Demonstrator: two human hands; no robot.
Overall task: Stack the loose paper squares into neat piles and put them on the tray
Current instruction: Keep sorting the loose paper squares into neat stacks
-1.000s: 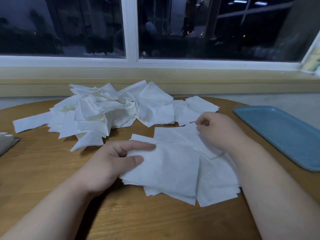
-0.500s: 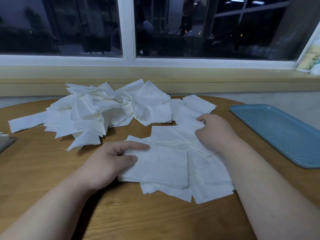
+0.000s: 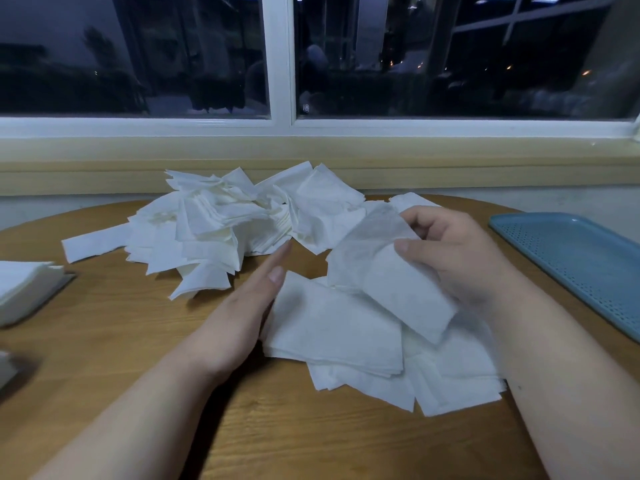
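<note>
A rough pile of white paper squares (image 3: 332,327) lies on the round wooden table (image 3: 114,341) in front of me. My right hand (image 3: 450,251) pinches a few paper squares (image 3: 388,271) and holds them lifted and curling above that pile. My left hand (image 3: 242,313) lies flat with straight fingers against the pile's left edge. A big jumbled heap of loose squares (image 3: 221,223) sits farther back. The blue perforated tray (image 3: 585,261) is at the right with nothing visible on it.
A neat stack of squares (image 3: 24,289) rests on a dark board at the table's left edge. A blurred object (image 3: 10,368) shows at the far left. Behind the table run a pale sill (image 3: 311,157) and a dark window.
My right hand has lifted a few squares off the table and turned them up. My left hand has let go of the pile's top and straightened along its left edge. The view shifted right.
</note>
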